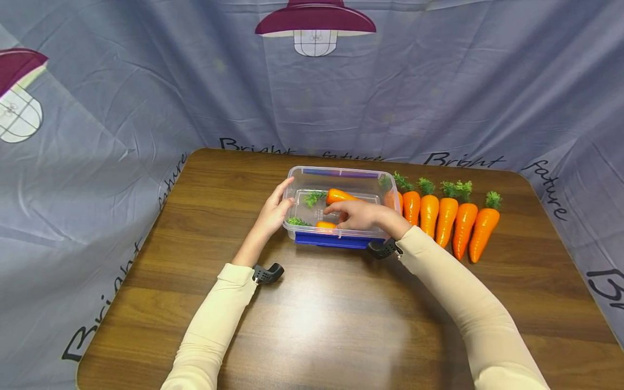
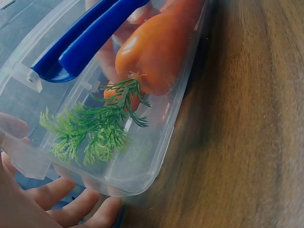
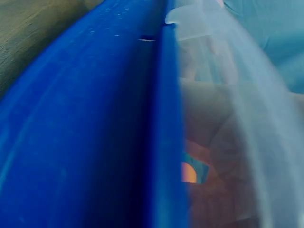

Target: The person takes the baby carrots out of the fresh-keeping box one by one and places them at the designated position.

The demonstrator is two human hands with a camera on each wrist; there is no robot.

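My left hand (image 1: 274,212) grips the left end of a clear plastic container (image 1: 341,170), fingers along the outside and thumb at the rim. Inside the container is my right hand (image 1: 358,214), its index finger extended above a carrot (image 1: 325,225) with green leaves by the front wall. A gap shows between that finger and the carrot; the other fingers are partly hidden. Farther back in the container lies a second carrot (image 1: 341,195), leaves pointing left. In the right wrist view, a blue latch flap (image 3: 71,123) covers much of the scene.
Several orange carrots (image 1: 446,214) stand in a row to the right of the container, leafy ends toward the back. The wooden table (image 1: 302,319) meets a printed grey-blue curtain (image 1: 439,97) along its far edge. Blue latch flaps hang on the container's long sides.
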